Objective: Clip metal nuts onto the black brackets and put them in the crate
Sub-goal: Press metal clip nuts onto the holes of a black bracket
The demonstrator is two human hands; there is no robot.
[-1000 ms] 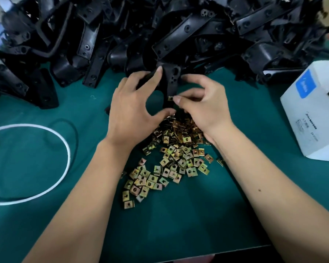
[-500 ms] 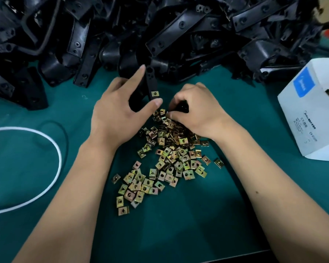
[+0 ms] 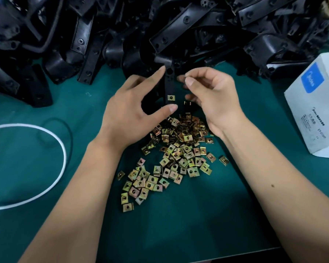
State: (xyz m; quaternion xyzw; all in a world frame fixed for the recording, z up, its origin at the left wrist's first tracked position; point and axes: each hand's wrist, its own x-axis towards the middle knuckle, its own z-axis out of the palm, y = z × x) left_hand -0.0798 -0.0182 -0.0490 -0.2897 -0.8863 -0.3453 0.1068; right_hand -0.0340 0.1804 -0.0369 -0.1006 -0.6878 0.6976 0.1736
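Left hand: grips the black bracket between index finger at its upper end and thumb at its lower end; the remaining fingers are hidden behind the part.
Black bracket: flat, matte black strip with round holes, held roughly upright above the far edge of the nut pile; one clipped nut sits on its lower end, square, brass-coloured, with a centre hole.
Right hand: fingers curled, thumb and index fingertip pinching a small thin piece just right of the bracket's upper end; the piece is too small to identify with certainty.
Second nut: U-shaped clip seen edge-on, below the right hand's fingers, beside the bracket's lower end; whether the fingers hold it cannot be told.
Loose nuts: scattered heap of square, yellow-zinc metal clips, glossy, each with a centre hole, lying on the counter between both forearms.
Bracket pile: large heap of black moulded strips and curved pieces across the far side.
Counter: covered in smooth dark green mat.
Cardboard box: white with a blue label, at right, open.
White ring: thin cord loop at left, lying flat.
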